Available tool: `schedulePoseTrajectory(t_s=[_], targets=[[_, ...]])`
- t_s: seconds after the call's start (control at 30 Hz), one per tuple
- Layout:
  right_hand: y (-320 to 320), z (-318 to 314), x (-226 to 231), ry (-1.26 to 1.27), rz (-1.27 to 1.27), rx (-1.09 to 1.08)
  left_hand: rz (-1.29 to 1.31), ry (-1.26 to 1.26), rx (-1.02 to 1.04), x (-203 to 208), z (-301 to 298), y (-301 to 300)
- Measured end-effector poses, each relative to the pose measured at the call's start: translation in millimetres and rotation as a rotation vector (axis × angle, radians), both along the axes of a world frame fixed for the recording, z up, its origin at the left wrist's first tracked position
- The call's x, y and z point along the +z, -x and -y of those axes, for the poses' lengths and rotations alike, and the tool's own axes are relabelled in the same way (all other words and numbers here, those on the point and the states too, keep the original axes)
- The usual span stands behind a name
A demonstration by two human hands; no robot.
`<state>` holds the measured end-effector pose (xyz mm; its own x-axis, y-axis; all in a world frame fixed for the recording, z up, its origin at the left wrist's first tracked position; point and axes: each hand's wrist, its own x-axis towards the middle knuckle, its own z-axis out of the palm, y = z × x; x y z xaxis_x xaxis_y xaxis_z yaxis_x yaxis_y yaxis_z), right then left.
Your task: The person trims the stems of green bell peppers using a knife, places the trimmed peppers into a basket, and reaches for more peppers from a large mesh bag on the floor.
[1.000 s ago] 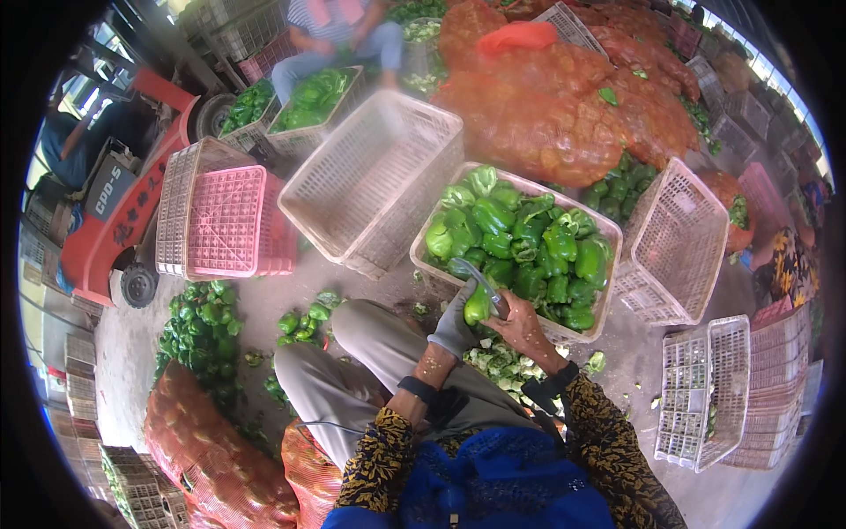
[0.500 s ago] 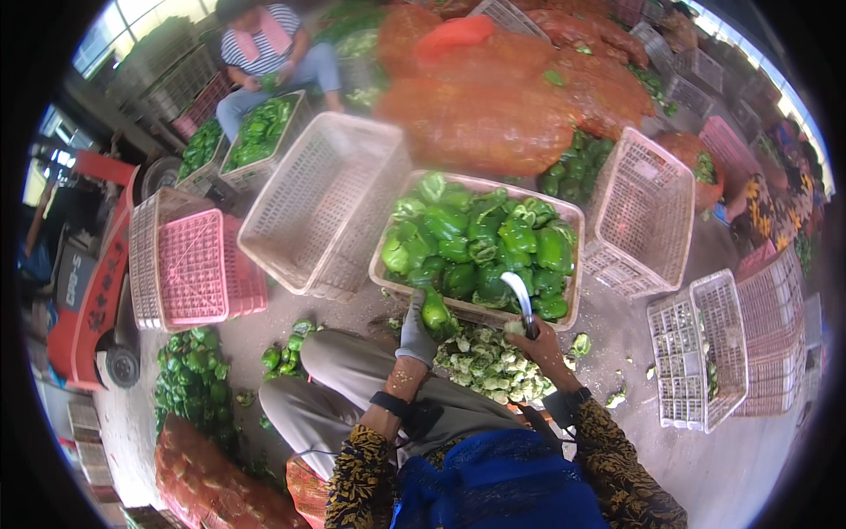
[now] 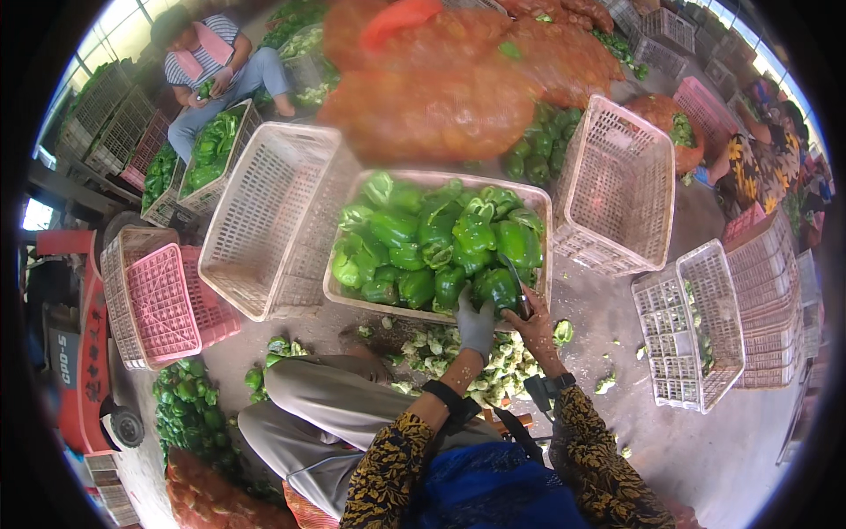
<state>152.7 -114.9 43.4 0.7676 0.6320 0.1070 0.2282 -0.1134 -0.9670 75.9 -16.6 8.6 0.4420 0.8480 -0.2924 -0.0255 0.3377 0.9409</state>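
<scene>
A crate [image 3: 548,256] heaped with green bell peppers [image 3: 397,227] stands in front of me. My left hand [image 3: 477,328], in a grey glove, is at its near rim, with its fingers curled against a dark green bell pepper [image 3: 495,287]; part of the grip is hidden. Beside it, my bare right hand [image 3: 532,328] is closed round the handle of a knife with a curved blade [image 3: 511,270]. The blade lies along the right side of that pepper, and the right fingertips come close to its lower end. Below both hands lies a pile of pale cut pepper cores [image 3: 507,366].
Pale crates stand left [image 3: 264,220] and right [image 3: 617,189], with a white crate [image 3: 692,331] farther right. Orange mesh sacks [image 3: 423,106] lie beyond. A person [image 3: 207,66] sits far left by pepper-filled crates. Loose peppers [image 3: 189,410] and a red vehicle [image 3: 84,353] are at left.
My left hand has moved right, from the crate's near-left rim to the pepper beside my right hand. The knife blade has turned and now lies against that pepper. The whole view has shifted.
</scene>
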Motion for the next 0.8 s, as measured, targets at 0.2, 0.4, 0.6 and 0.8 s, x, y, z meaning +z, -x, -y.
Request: schedulePoseTrajectory(t_s=[0.2, 0.4, 0.6, 0.8], targets=[[10.1, -10.8, 18.0, 0.006, -0.077, -0.001, 0.016, 0.336, -0.160, 37.7, -48.9, 53.1], [12.7, -30.3, -28.9, 0.287, 0.499, -0.004, 0.250, 0.251, 0.078, 161.2, -125.4, 193.4], [39.8, -23.1, -42.1, 0.310, 0.630, -0.091, 0.239, -0.135, 0.650, 195.5, -167.6, 425.7], [13.3, -3.4, -23.8, 0.490, 0.578, 0.066, 0.448, 0.018, 1.321, 71.2, -99.0, 623.7]])
